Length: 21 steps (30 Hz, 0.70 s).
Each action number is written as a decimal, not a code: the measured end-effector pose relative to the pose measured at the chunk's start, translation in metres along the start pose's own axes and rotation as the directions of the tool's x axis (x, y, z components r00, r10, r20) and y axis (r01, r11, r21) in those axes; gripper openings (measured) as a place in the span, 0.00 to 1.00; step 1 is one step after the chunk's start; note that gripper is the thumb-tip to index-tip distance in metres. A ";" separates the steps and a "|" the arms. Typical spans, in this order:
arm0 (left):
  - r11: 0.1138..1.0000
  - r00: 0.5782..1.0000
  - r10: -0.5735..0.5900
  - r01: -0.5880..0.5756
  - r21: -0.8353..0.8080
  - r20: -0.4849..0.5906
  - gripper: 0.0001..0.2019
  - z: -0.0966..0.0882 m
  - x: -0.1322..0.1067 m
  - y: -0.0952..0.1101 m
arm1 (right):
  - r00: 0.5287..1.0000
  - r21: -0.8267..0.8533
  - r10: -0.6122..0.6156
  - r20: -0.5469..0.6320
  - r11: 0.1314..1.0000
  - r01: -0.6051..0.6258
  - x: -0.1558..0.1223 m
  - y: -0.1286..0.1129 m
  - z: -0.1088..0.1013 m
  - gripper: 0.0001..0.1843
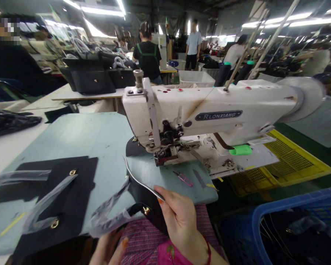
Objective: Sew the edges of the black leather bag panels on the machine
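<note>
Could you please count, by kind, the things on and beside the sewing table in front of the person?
White industrial sewing machine: 1
Flat black leather panels with plastic-wrapped handles: 1
Black bag piece held by the right hand: 1
Pink thread snips: 1
Yellow plastic tray: 1
Blue plastic crate: 1
Total: 6

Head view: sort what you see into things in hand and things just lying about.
In hand:
- black bag panel, its edge pinched by the right hand
- plastic-wrapped handle on it, by the left hand
- sewing machine just behind

Lying about:
- second black panel on the table
- pink thread snips
- yellow tray
- blue crate
</note>
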<state>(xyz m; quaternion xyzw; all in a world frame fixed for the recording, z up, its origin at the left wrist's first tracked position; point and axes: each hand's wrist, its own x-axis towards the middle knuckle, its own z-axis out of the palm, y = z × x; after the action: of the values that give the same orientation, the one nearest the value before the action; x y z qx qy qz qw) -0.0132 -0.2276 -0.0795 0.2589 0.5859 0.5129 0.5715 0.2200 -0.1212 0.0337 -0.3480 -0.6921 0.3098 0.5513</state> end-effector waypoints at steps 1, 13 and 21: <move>0.995 0.998 -0.022 0.028 -0.098 0.062 0.26 0.019 -0.008 0.001 | 0.999 0.000 -0.041 0.013 0.999 0.041 -0.002 0.000 0.005 0.21; 0.837 0.985 -0.096 0.003 -0.547 -0.142 0.20 0.136 0.044 0.082 | 0.865 0.100 0.501 0.015 0.860 -0.500 -0.017 0.012 0.036 0.15; 0.959 0.997 -0.005 -0.018 -0.283 -0.079 0.21 0.123 0.116 0.110 | 0.726 0.151 0.648 0.230 0.713 -0.684 0.030 0.046 0.034 0.24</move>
<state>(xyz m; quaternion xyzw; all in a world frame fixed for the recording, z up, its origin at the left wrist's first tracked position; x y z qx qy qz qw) 0.0466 -0.0496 -0.0058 0.1559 0.5275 0.6033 0.5775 0.1884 -0.0717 0.0061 -0.4834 -0.5216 0.5913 0.3803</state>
